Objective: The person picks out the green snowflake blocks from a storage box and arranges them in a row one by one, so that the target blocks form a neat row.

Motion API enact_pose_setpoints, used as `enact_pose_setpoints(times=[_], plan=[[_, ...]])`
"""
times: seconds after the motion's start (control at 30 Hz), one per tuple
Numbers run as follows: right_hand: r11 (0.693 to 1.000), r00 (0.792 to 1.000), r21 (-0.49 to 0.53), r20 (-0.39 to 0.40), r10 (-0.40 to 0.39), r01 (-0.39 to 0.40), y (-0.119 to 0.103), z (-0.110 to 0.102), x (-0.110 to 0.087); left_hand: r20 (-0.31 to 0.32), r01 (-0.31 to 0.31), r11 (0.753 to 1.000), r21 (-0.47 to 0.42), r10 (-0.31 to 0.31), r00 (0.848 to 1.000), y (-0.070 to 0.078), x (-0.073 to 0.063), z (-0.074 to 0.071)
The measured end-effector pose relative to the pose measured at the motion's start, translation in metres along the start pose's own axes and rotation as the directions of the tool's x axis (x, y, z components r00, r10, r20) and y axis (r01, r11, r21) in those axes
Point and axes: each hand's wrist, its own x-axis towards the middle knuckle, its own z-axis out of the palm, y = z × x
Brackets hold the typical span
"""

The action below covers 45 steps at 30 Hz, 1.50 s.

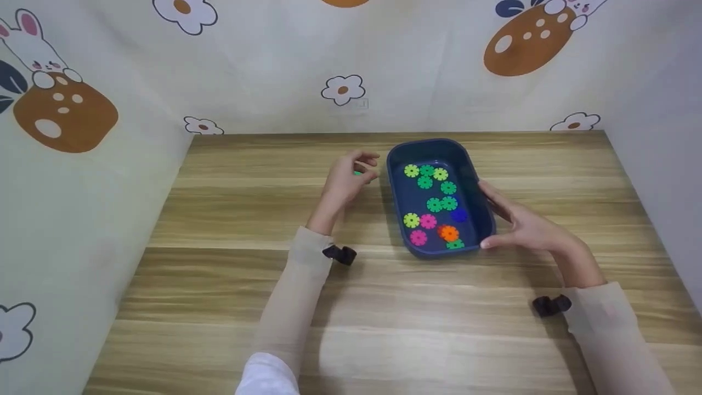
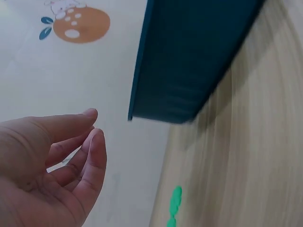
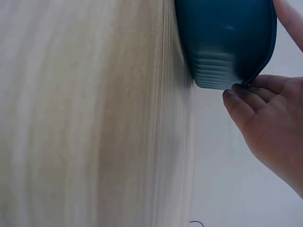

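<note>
A dark blue plastic tray rests on the table, holding several small notched flower-shaped discs, among them a pink disc and an orange disc. My left hand is just left of the tray, fingers loosely bent and thumb near the index fingertip. In the left wrist view no object shows between those fingers. A green piece lies on the table close by, mostly hidden behind this hand in the head view. My right hand holds the tray's near right corner, with the thumb and fingers spread around the rim.
The wood-grain table carries the tray and the green piece. A patterned cloth with flowers and rabbits hangs behind and to the left. At the right stands a plain pale wall. A small black device sits on each sleeve cuff.
</note>
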Motion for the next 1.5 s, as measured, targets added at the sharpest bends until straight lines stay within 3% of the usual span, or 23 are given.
enact_pose_setpoints(times=[0.2, 0.4, 0.7, 0.9, 1.03, 1.1, 1.17, 1.27, 1.33, 1.4, 1.5], plan=[[1.000, 1.000, 0.000, 0.001, 0.013, -0.013, 0.001, 0.000, 0.000, 0.051, -0.030, 0.999, -0.038, 0.032, 0.998, 0.014, -0.002, 0.016], [1.000, 1.000, 0.001, -0.001, 0.017, -0.017, 0.001, 0.000, 0.001, 0.146, -0.036, 0.999, -0.039, 0.042, 0.988, 0.025, -0.005, 0.035], [1.000, 1.000, -0.007, 0.002, 0.018, -0.018, -0.001, -0.001, 0.001, 0.252, -0.135, 0.990, -0.038, 0.141, 0.957, 0.037, -0.011, 0.068], [1.000, 0.999, 0.000, 0.023, -0.026, 0.026, -0.001, -0.001, 0.002, 0.343, -0.157, 0.988, 0.002, 0.147, 0.928, 0.040, -0.015, 0.091], [0.999, 0.999, -0.003, 0.019, -0.037, 0.037, -0.001, -0.001, 0.002, 0.426, -0.151, 0.988, 0.037, 0.121, 0.897, 0.039, -0.016, 0.107], [0.999, 0.999, -0.007, 0.012, -0.043, 0.043, -0.001, 0.000, 0.002, 0.475, -0.150, 0.987, 0.060, 0.104, 0.874, 0.037, -0.017, 0.114], [0.999, 0.999, -0.013, 0.010, -0.047, 0.047, -0.001, 0.000, 0.002, 0.535, -0.138, 0.987, 0.081, 0.074, 0.842, 0.036, -0.017, 0.121], [0.997, 0.997, -0.016, 0.011, -0.075, 0.075, 0.001, 0.001, 0.002, 0.637, -0.151, 0.982, 0.116, 0.044, 0.770, 0.032, -0.018, 0.129], [0.996, 0.996, -0.016, 0.017, -0.087, 0.087, 0.002, 0.000, 0.003, 0.681, -0.148, 0.979, 0.139, 0.014, 0.732, 0.030, -0.018, 0.132], [0.996, 0.996, -0.009, 0.020, -0.091, 0.091, 0.002, 0.000, 0.003, 0.695, -0.153, 0.972, 0.176, -0.012, 0.719, 0.029, -0.018, 0.133], [0.997, 0.997, -0.005, 0.022, -0.081, 0.081, 0.002, -0.001, 0.003, 0.677, -0.166, 0.951, 0.260, -0.057, 0.734, 0.028, -0.017, 0.134]])
